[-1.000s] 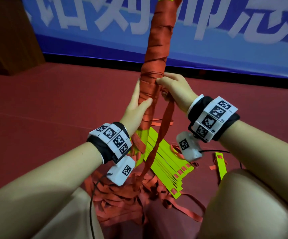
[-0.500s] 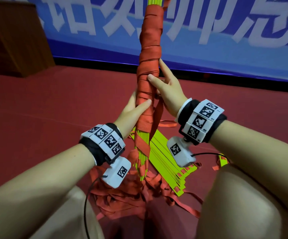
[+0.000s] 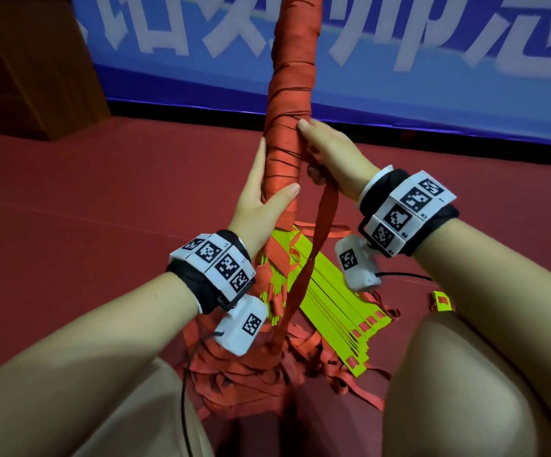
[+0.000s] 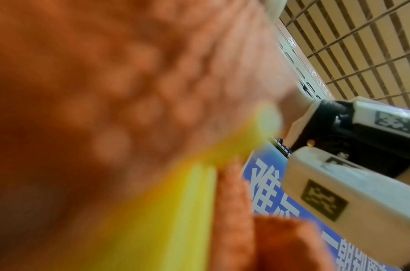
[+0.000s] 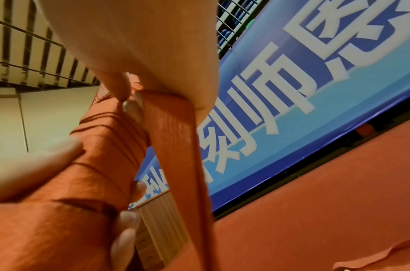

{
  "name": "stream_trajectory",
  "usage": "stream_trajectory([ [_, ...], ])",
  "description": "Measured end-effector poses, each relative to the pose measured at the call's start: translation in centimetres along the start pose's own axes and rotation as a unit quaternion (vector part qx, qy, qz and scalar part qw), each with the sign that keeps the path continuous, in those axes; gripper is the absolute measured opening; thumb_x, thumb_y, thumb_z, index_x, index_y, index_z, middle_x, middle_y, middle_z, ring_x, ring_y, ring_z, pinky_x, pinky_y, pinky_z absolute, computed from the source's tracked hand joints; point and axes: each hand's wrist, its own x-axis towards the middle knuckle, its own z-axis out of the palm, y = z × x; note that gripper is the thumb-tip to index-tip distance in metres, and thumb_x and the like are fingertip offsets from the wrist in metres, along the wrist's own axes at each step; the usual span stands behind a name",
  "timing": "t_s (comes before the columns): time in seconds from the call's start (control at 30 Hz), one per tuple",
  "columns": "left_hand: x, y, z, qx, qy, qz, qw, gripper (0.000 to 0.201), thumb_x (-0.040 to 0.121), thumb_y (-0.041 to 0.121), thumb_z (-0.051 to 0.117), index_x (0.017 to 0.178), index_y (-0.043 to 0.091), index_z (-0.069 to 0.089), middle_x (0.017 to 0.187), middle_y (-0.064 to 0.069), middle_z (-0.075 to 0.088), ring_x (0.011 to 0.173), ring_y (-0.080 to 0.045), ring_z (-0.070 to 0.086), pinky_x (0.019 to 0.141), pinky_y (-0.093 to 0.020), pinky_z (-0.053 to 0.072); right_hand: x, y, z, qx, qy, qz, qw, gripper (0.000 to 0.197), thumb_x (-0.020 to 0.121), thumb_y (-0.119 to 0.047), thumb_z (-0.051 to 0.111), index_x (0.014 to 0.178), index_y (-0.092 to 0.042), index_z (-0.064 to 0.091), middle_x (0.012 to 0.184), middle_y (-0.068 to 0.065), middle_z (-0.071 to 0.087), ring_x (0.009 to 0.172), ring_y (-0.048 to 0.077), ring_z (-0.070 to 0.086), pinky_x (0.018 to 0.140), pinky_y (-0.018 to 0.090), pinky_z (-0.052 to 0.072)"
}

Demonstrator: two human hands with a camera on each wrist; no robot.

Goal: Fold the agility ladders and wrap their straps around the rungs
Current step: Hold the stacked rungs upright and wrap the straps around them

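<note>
A bundle of yellow-green rungs wrapped in orange strap stands upright in front of me. My left hand grips its lower wrapped part, thumb across the front. My right hand holds the loose orange strap beside the bundle, thumb against the wrap. In the right wrist view the strap runs taut from my right hand's fingers down past the wrapped bundle. The left wrist view is a blur of orange wrap and yellow rungs.
A second stack of yellow-green rungs lies fanned on the red floor among a heap of loose orange straps. One stray rung lies at right. My knees frame the bottom. A blue banner lines the back.
My right hand has gone from lying flat against the bundle to holding the strap, drawn out to the right. The left hand keeps its grip on the bundle.
</note>
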Motion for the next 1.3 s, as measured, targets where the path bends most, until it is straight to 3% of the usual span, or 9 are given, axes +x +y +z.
stream_trajectory([
  [0.13,1.4,-0.8,-0.3,0.031,0.012,0.015,0.999,0.084,0.085,0.023,0.063,0.153,0.037,0.015,0.146,0.0,0.048,0.118,-0.011,0.056,0.107,-0.037,0.044,0.3,1.1,-0.8,-0.1,-0.017,-0.011,0.995,0.02,0.096,-0.007,0.044,0.105,-0.016,0.06,0.076,0.001,0.061,0.045,0.012,0.042,0.045,0.021,0.034],
  [0.23,2.4,-1.8,-0.4,0.051,-0.003,0.037,0.998,0.083,0.09,0.014,0.062,0.154,0.034,0.013,0.144,0.009,0.045,0.119,0.001,0.052,0.106,-0.023,0.041,0.4,2.0,-2.2,-0.255,-0.033,-0.072,0.964,0.024,0.089,0.001,0.053,0.107,-0.006,0.067,0.093,0.0,0.072,0.074,0.014,0.063,0.075,0.029,0.052],
  [0.33,3.3,-2.8,-0.1,0.097,-0.009,0.061,0.993,0.083,0.091,0.008,0.062,0.154,0.031,0.014,0.139,0.018,0.039,0.118,0.019,0.043,0.101,-0.008,0.033,0.6,2.9,-3.5,-0.227,0.007,-0.021,0.974,0.024,0.098,-0.004,0.045,0.106,-0.009,0.067,0.056,-0.017,0.064,0.043,0.002,0.05,0.05,0.018,0.043],
  [0.47,3.9,-4.3,1.0,0.174,0.0,0.058,0.983,0.082,0.088,0.024,0.063,0.152,0.044,0.015,0.13,0.007,0.045,0.115,-0.004,0.05,0.101,-0.025,0.039,0.8,3.5,-3.1,-0.11,0.072,0.019,0.991,0.028,0.1,-0.005,0.039,0.109,-0.013,0.064,0.052,0.007,0.045,0.039,0.01,0.042,0.046,0.022,0.038],
  [0.67,3.0,-4.4,3.3,0.287,0.011,0.095,0.953,0.057,0.098,0.033,0.032,0.151,0.039,0.011,0.11,-0.016,0.051,0.098,-0.038,0.055,0.085,-0.035,0.042,0.8,2.7,-1.6,0.047,0.163,0.0,0.985,0.02,0.091,-0.033,0.064,0.092,-0.013,0.064,0.07,-0.003,0.066,0.054,0.004,0.061,0.056,0.022,0.05],
  [0.8,2.9,-4.0,4.4,0.2,-0.011,0.114,0.973,0.069,0.096,0.016,0.042,0.154,0.023,0.007,0.136,-0.022,0.046,0.119,-0.028,0.047,0.099,-0.021,0.032,0.6,3.0,-2.0,0.04,0.227,-0.033,0.972,0.043,0.075,-0.036,0.075,0.109,-0.012,0.063,0.096,0.002,0.072,0.087,0.014,0.069,0.086,0.039,0.056],
  [0.97,3.6,-3.1,2.9,0.043,-0.016,-0.03,0.999,0.09,0.087,0.024,0.068,0.154,0.033,0.009,0.107,-0.006,0.061,0.092,-0.012,0.062,0.084,-0.027,0.052,-0.3,2.3,-2.4,0.099,0.177,-0.066,0.977,0.017,0.091,-0.014,0.064,0.107,-0.009,0.059,0.063,-0.011,0.057,0.042,-0.001,0.049,0.043,0.014,0.04],
  [1.1,2.8,-2.3,1.9,0.02,-0.072,-0.071,0.995,0.06,0.069,0.04,0.075,0.124,0.03,0.054,0.105,0.003,0.067,0.092,-0.009,0.064,0.088,-0.032,0.052,-0.8,1.7,-2.4,0.1,0.129,-0.069,0.984,0.005,0.093,-0.02,0.061,0.097,-0.02,0.058,0.056,-0.009,0.049,0.037,0.007,0.037,0.038,0.02,0.034],
  [1.3,0.4,-2.4,1.0,-0.03,-0.104,-0.084,0.991,0.055,0.068,0.02,0.074,0.116,0.03,0.052,0.103,0.005,0.066,0.086,-0.008,0.065,0.084,-0.029,0.054,-1.7,1.2,-1.6,0.127,0.054,-0.066,0.988,0.005,0.094,-0.017,0.059,0.099,-0.018,0.06,0.06,-0.005,0.056,0.034,0.008,0.041,0.036,0.019,0.038],
])
